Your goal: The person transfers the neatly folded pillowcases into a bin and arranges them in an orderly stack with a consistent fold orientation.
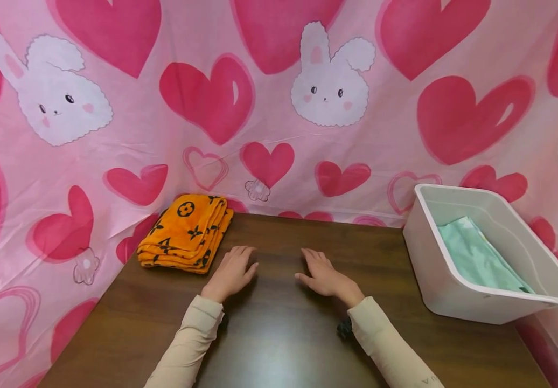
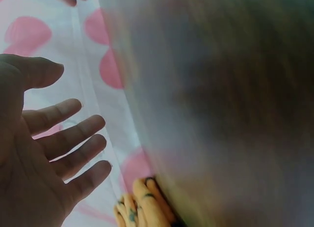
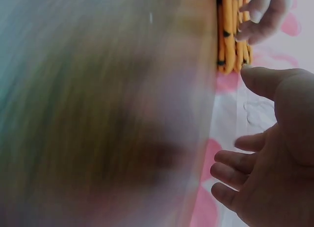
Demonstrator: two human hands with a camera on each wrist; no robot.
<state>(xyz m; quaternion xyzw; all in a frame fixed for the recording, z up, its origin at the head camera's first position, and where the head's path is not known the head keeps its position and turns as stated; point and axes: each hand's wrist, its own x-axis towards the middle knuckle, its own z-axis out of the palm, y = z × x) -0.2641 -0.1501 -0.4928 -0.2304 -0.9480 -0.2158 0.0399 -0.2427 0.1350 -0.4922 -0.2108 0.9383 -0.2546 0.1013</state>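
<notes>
Head view shows both hands flat on the dark brown wooden worktop [image 1: 284, 334], palms down, fingers straight and spread wide, holding nothing. Left hand [image 1: 231, 272] sits just beside the folded orange towel with black flower-and-circle print [image 1: 187, 233], fingertips near its right edge but not on it. Right hand [image 1: 323, 274] lies further right of that towel, a gap of bare wood between the two hands. Cream long sleeves [image 1: 189, 345] run back from both wrists. Well to the right of the towel, at the worktop's far side, stands a white plastic tub [image 1: 419, 253], tilted, with a pale green folded cloth [image 1: 478, 258] lying inside it. Behind the towel hangs a pink fabric backdrop with red hearts and white rabbits [image 1: 329, 81]. Both wrist views are badly blurred; each shows an open palm with fingers apart and the orange towel's layered edge.
</notes>
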